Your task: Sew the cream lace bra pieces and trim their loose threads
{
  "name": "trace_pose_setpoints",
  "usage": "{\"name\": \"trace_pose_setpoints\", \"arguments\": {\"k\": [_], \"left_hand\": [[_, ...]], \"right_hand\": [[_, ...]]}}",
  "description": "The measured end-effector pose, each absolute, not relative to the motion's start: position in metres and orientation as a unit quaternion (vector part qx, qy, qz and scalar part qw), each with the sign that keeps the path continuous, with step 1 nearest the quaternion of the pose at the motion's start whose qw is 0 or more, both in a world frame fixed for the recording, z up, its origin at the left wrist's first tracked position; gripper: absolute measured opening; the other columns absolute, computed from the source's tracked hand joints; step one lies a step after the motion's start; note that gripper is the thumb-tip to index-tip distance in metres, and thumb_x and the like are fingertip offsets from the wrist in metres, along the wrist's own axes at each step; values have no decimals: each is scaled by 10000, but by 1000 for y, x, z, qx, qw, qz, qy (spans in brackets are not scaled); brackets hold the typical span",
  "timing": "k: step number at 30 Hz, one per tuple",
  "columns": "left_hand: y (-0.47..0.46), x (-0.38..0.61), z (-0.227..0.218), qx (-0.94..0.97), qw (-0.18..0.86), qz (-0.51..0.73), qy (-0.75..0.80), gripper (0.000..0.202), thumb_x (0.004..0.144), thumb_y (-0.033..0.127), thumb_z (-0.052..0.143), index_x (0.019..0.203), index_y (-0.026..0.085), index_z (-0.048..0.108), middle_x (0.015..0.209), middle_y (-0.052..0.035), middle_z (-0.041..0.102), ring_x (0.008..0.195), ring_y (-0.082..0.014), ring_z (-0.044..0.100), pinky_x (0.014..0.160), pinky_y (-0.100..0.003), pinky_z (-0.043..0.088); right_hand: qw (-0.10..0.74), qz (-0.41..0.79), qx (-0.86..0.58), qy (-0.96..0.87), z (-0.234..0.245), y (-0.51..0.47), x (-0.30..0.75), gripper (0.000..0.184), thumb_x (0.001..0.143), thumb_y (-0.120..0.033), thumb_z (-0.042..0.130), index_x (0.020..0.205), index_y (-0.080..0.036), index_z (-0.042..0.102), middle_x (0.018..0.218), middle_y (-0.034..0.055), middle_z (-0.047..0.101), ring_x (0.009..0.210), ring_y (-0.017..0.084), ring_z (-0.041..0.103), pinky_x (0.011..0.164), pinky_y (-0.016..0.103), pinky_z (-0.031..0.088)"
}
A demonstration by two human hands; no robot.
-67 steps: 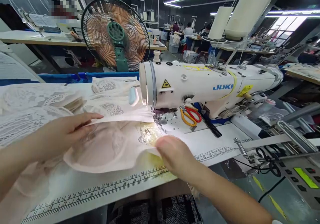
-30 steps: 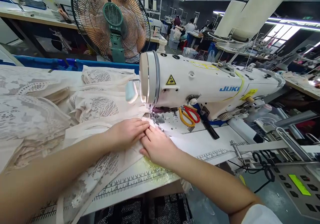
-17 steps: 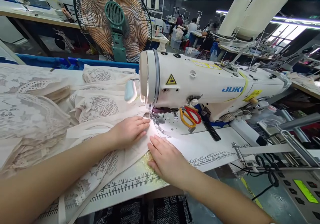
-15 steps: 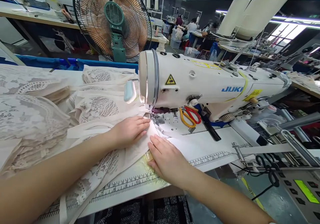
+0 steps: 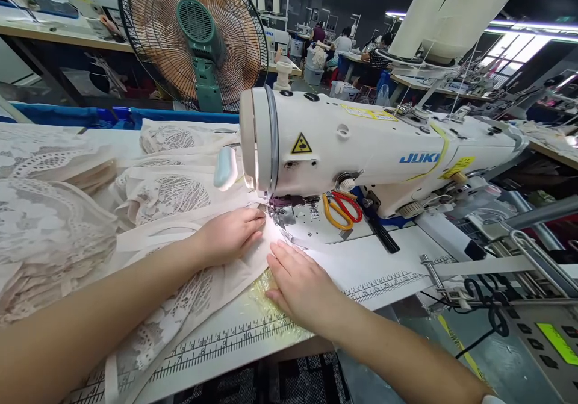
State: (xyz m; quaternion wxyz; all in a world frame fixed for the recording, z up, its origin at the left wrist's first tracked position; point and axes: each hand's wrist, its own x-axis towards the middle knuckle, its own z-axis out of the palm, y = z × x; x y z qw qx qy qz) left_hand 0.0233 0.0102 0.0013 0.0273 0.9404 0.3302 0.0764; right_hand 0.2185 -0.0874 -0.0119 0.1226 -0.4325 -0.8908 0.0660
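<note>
Cream lace-trimmed fabric (image 5: 194,289) lies on the bed of a white sewing machine (image 5: 343,142), its edge running up to the presser foot (image 5: 273,211). My left hand (image 5: 232,233) rests on it just left of the foot, fingers stretched out and pressed down. Its thumb is partly hidden. Close to the fabric's right edge, my right hand (image 5: 300,283) lies open and flat, fingertips toward the foot and thumb apart. The needle tip is too small to make out.
Yellow- and red-handled scissors (image 5: 341,210) and a black-handled tool (image 5: 383,234) lie right of the needle area. Lace pieces (image 5: 49,211) are piled at left. A measuring scale (image 5: 217,345) runs along the front edge. Behind stands a large fan (image 5: 196,31); people work farther back.
The whole view has shifted slightly, so the machine and fan appear a little farther left. Both hands stay on the fabric, with hardly any visible movement.
</note>
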Motion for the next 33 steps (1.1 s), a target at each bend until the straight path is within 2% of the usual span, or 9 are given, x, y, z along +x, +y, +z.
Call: {"name": "trace_pose_setpoints", "arguments": {"k": [18, 22, 25, 28, 30, 33], "left_hand": [[26, 23, 2, 944, 26, 77, 320, 463, 930, 319, 252, 1054, 117, 649, 1172, -135, 614, 1023, -235, 577, 861, -334, 489], [39, 21, 8, 948, 5, 71, 311, 453, 925, 330, 270, 1043, 124, 656, 1025, -124, 658, 931, -225, 592, 830, -332, 487], [38, 23, 20, 952, -19, 74, 296, 420, 912, 300, 296, 914, 141, 685, 872, -110, 665, 828, -223, 595, 759, -340, 483], [17, 28, 28, 958, 2, 69, 280, 365, 890, 279, 365, 724, 172, 672, 812, -87, 659, 748, -208, 591, 681, -336, 478], [-5, 29, 25, 962, 11, 74, 263, 274, 859, 292, 450, 739, 183, 671, 828, -82, 661, 747, -208, 595, 671, -341, 484], [-29, 27, 13, 962, -70, 104, 243, 225, 849, 206, 461, 868, 176, 683, 954, -114, 676, 866, -245, 609, 765, -393, 486]], "right_hand": [[127, 44, -425, -895, -11, -79, 218, 519, 862, -358, 546, 1261, -29, 501, 1361, 192, 480, 1293, 275, 414, 1064, 397, 386], [113, 67, -436, -890, -8, -74, 213, 541, 849, -349, 570, 1267, -14, 495, 1366, 191, 473, 1307, 274, 395, 1061, 388, 392], [102, 71, -446, -886, -6, -71, 209, 537, 856, -366, 553, 1270, -29, 497, 1372, 177, 471, 1312, 264, 390, 1058, 390, 393], [89, 78, -459, -880, -4, -69, 206, 550, 865, -375, 532, 1295, -37, 480, 1393, 169, 448, 1317, 258, 383, 1059, 388, 388], [83, 89, -469, -875, -2, -69, 205, 571, 870, -376, 519, 1321, -31, 453, 1409, 168, 423, 1325, 256, 371, 1065, 384, 379], [79, 103, -478, -869, -1, -69, 205, 583, 888, -379, 488, 1352, -33, 418, 1431, 151, 393, 1341, 247, 345, 1078, 375, 363]]}}
